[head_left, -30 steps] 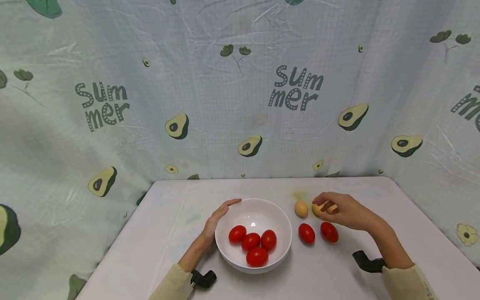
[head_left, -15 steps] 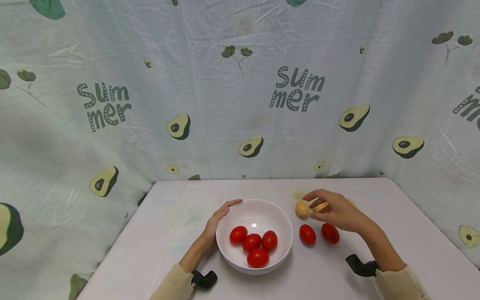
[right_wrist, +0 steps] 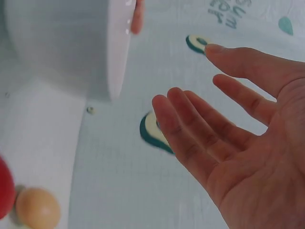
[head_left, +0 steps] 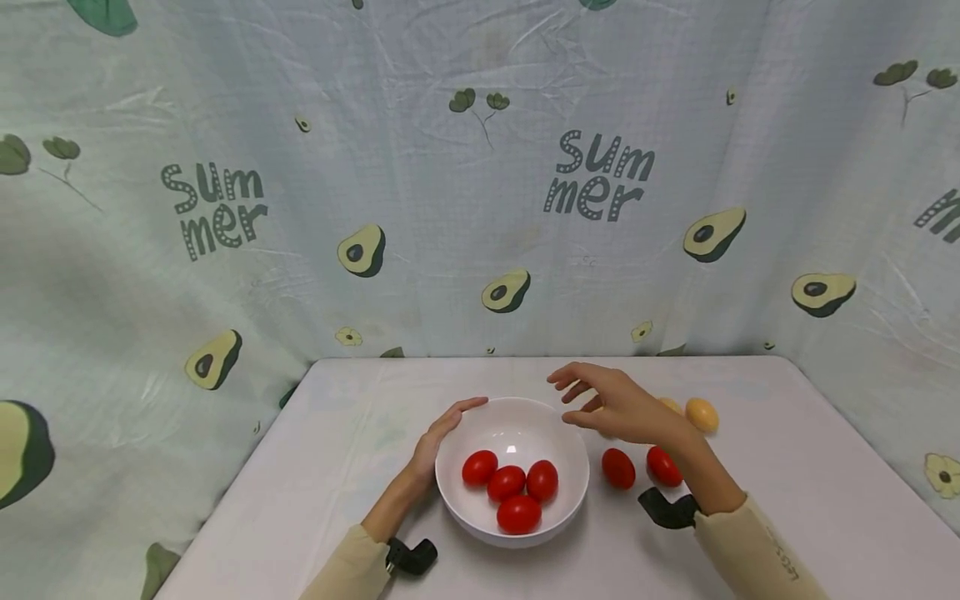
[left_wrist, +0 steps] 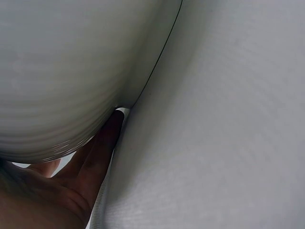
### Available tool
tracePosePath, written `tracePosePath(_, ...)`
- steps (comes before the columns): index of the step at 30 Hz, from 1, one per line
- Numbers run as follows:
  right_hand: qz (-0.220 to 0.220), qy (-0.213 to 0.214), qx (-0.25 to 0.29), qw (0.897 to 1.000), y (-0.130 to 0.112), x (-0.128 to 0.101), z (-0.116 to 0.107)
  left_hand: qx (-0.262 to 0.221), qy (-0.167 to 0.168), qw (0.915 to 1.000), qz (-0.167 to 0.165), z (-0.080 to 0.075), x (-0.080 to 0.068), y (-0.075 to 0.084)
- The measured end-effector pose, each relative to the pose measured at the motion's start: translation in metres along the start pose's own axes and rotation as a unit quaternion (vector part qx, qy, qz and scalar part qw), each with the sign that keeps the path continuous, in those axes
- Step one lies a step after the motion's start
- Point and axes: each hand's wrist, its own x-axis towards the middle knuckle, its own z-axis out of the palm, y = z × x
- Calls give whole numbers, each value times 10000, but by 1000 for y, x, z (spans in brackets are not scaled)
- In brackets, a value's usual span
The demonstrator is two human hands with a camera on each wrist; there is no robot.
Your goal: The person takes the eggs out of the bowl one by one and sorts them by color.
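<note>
A white bowl (head_left: 570, 492) stands on the table with several red eggs (head_left: 510, 485) inside. My left hand (head_left: 441, 431) rests against the bowl's left rim with straight fingers (left_wrist: 102, 148) along its outer wall (left_wrist: 66, 71). Empty and spread open, my right hand (head_left: 564, 399) hovers over the bowl's far right rim, with its palm (right_wrist: 252, 148) bare in the right wrist view. Two red eggs (head_left: 618, 467) (head_left: 663, 465) lie on the table right of the bowl. Behind them are a tan egg (head_left: 702, 414) and a second one (head_left: 670, 406), half hidden by my wrist.
The white table (head_left: 787, 500) is closed in on three sides by an avocado-print cloth (head_left: 480, 208). The right wrist view shows a tan egg (right_wrist: 38, 208) beside the bowl's wall (right_wrist: 62, 47). Black camera mounts (head_left: 408, 557) (head_left: 663, 508) sit on both wrists.
My right hand has let go of the tan egg it pinched and moved left toward the bowl, its fingers now spread. The left hand has stayed on the rim.
</note>
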Motion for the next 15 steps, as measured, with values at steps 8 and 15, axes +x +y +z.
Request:
tracePosePath(8, -180, -953, 65, 9953, -24, 40, 20, 0, 53, 9999, -121, 2, 2, 2)
tracePosePath(15, -320, -2004, -198, 9790, -39, 74, 41, 166, 376, 9989, -240, 1, 3, 3)
